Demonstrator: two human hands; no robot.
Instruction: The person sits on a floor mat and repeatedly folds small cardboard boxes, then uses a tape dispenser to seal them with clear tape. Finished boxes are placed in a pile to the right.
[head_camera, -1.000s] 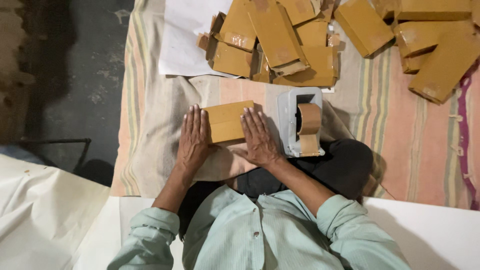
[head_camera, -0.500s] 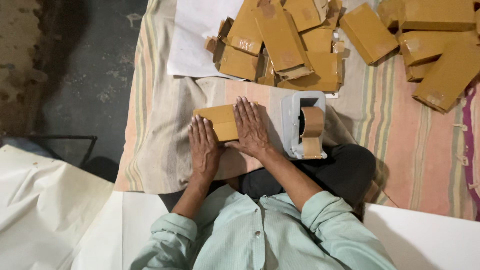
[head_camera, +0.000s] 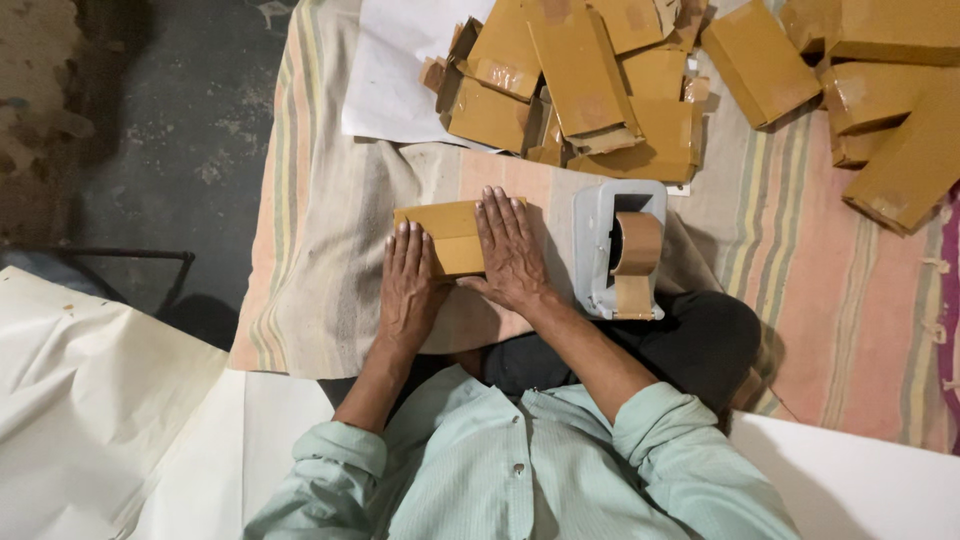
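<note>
left hand (head_camera: 408, 285): flat, fingers straight and spread, palm down on the near-left corner of the small brown box (head_camera: 447, 238). Grip is wide open, nothing pinched, just pressing.
right hand (head_camera: 512, 252): same deal, open and flat across the right half of the box, fingertips reaching past its far edge. Not wrapped around anything.
small brown box: lying flat on the striped cloth (head_camera: 330, 270), right in front of the person, sandwiched under both palms. Only the left and middle part of the top shows.
tape dispenser (head_camera: 620, 250): grey one, just beside the right hand, roll of brown tape (head_camera: 636, 243) loaded, a strip hanging down the near end.
box pile (head_camera: 580, 85): bunch of the same brown boxes heaped beyond the hands, some taped, all at odd angles.
more boxes (head_camera: 880, 90): scattered far right on the cloth, well apart from the hands.
white sheet (head_camera: 395, 70): tucked under the left edge of the pile.
floor (head_camera: 160, 140): dark, rough concrete left of the cloth.
person: sitting, pale green shirt, sleeves rolled up.
</note>
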